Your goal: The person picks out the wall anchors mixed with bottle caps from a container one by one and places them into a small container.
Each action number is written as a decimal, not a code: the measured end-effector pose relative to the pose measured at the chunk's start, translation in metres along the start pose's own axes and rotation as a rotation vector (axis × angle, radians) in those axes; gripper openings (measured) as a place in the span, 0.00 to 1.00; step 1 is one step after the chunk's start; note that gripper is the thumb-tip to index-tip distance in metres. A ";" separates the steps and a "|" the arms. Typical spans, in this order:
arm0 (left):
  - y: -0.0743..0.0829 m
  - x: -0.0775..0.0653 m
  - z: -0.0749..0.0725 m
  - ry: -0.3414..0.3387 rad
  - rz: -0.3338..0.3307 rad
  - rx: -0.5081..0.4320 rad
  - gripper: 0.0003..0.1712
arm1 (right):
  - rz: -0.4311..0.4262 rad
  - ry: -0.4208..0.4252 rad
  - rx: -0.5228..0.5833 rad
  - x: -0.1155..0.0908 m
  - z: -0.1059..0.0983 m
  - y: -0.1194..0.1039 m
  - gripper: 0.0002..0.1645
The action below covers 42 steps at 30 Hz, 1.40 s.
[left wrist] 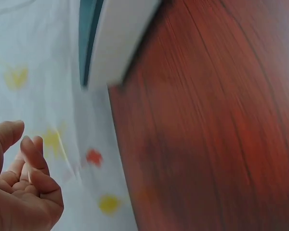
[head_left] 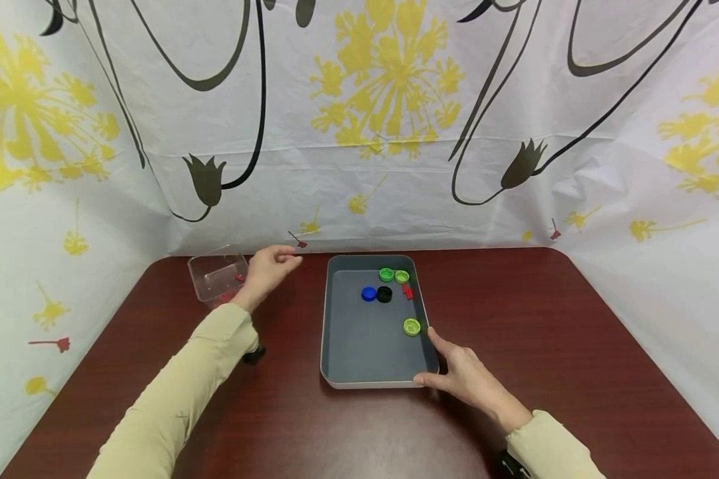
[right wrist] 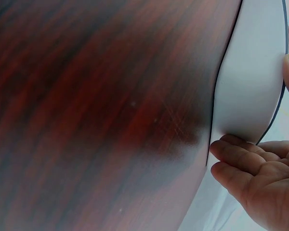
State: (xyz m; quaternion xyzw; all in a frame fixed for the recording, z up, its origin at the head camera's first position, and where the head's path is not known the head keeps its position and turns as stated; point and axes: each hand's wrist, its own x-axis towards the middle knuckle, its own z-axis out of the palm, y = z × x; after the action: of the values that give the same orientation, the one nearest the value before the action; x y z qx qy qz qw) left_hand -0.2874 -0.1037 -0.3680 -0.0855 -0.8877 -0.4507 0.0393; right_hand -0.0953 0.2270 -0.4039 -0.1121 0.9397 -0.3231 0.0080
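A grey tray (head_left: 365,352) with a pale outer wall stands at the middle of the table. Inside it are a blue cap (head_left: 369,293), a black cap (head_left: 384,294), a green cap (head_left: 386,275), two yellow-green caps (head_left: 411,326) and small red pieces (head_left: 407,291). My right hand (head_left: 470,376) holds the tray's near right corner, its thumb at the front rim and its fingers along the right side. To the left of the tray my left hand (head_left: 268,271) hovers, fingers loosely bent, thumb apart from them, nothing visible between them.
Behind my left wrist, a clear plastic container (head_left: 206,279) holds some red pieces and is partly hidden by the hand. The dark red wooden table (head_left: 515,306) ends at a white patterned sheet (head_left: 359,193) at the back and both sides.
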 end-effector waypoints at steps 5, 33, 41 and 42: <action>0.027 0.005 0.032 -0.057 0.034 -0.003 0.20 | -0.002 -0.001 0.007 -0.001 -0.001 -0.001 0.55; 0.089 0.014 0.147 -0.402 0.174 0.128 0.16 | 0.017 -0.025 0.063 0.000 0.003 0.002 0.55; 0.082 0.012 0.165 -0.344 0.190 0.270 0.14 | 0.006 -0.002 0.039 0.000 0.003 0.003 0.54; 0.081 0.012 0.166 -0.338 0.189 0.282 0.14 | 0.004 0.001 0.033 0.000 0.003 0.003 0.54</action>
State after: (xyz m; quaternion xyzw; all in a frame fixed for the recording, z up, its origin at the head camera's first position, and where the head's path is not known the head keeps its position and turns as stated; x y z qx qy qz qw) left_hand -0.2823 0.0787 -0.4000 -0.2361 -0.9239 -0.2959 -0.0564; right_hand -0.0956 0.2276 -0.4078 -0.1097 0.9344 -0.3387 0.0101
